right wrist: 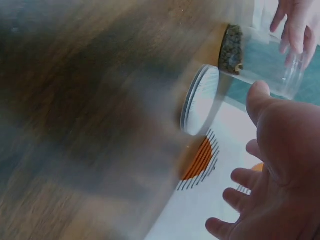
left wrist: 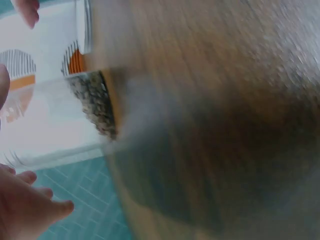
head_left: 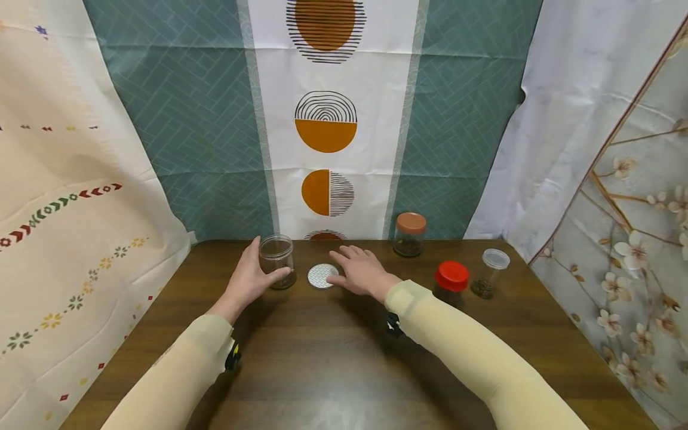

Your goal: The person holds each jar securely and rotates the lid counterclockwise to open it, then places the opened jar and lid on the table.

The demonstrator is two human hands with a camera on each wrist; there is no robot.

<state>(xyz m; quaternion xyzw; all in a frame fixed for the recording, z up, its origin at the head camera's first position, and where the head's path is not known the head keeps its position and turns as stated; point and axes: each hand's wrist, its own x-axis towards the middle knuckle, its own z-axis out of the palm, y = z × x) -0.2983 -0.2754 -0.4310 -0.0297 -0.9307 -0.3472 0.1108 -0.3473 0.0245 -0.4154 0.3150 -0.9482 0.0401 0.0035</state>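
A clear jar (head_left: 276, 254) with no lid stands upright toward the back of the table, dark grainy bits (left wrist: 95, 105) at its bottom. My left hand (head_left: 251, 279) reaches around it from the left, thumb and fingers spread to either side of the jar. To its right a round silvery lid (head_left: 322, 276) lies flat on the wood. Over the lid's right side hovers my right hand (head_left: 362, 272), fingers stretched apart and holding nothing. In the right wrist view, that thumb (right wrist: 261, 95) is above the lid, close to the jar.
At the right stand three lidded jars: one orange-topped (head_left: 410, 224) at the back edge, one red-topped (head_left: 452, 275) beside my right forearm, one clear-topped (head_left: 494, 260) farther right. A patterned curtain (head_left: 215, 149) hangs behind the brown table (head_left: 322, 370).
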